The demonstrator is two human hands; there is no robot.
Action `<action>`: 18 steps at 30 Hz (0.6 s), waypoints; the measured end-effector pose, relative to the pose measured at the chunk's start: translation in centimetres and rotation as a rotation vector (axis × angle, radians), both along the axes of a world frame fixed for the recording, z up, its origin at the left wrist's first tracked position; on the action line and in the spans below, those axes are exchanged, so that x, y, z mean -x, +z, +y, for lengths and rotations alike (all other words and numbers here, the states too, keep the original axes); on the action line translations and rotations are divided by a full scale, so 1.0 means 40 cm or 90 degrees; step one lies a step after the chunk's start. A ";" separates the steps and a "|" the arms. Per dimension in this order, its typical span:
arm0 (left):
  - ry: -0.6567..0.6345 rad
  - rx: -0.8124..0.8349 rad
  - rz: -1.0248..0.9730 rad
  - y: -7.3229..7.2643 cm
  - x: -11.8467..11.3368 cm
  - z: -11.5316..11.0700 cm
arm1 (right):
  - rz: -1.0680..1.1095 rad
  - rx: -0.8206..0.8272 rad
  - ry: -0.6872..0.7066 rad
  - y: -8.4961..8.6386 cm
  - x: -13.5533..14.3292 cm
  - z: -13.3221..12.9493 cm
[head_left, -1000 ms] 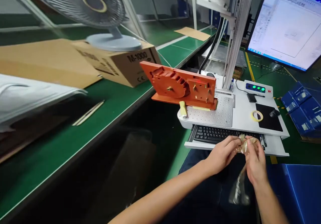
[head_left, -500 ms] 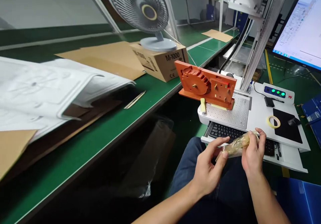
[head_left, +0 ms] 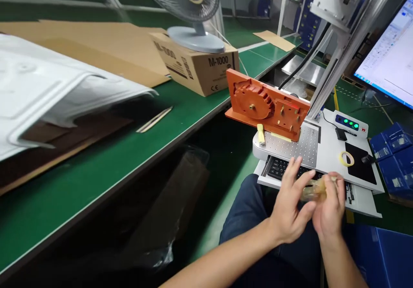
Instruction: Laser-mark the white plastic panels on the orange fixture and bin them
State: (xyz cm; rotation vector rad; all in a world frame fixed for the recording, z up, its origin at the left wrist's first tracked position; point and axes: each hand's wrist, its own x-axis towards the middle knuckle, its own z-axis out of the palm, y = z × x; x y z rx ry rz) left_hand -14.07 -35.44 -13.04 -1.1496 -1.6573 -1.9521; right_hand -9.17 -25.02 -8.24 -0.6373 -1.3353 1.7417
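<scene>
- Holding a small clear plastic packet between both hands, we sit with it above our lap, just in front of the keyboard.
- Our right hand is curled closed on the packet's right end, thumb and fingers pinching it.
- Our left hand is half open: fingers spread and raised, thumb side against the packet's left end; blur hides whether it truly grips.
- We judge the step as working the packet open, or getting at its yellowish contents; the next move calls for a firm pinch on each side.
- Beyond the keyboard stands an orange fixture on the perforated plate.
- A tape roll lies to the right; a fan tops a cardboard box on the green worktop.
</scene>
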 end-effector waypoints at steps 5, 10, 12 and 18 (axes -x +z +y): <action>-0.102 -0.008 -0.073 0.003 0.045 0.027 | -0.079 0.163 0.321 -0.067 -0.044 -0.051; -0.122 -0.048 -0.069 -0.019 0.006 0.011 | -0.137 0.132 0.401 -0.110 -0.050 0.000; -0.129 -0.060 -0.108 -0.026 0.012 0.002 | -0.178 0.067 0.426 -0.115 -0.058 0.024; 0.196 -0.265 -0.486 -0.041 0.190 -0.108 | -0.280 -0.015 0.361 -0.122 -0.129 0.117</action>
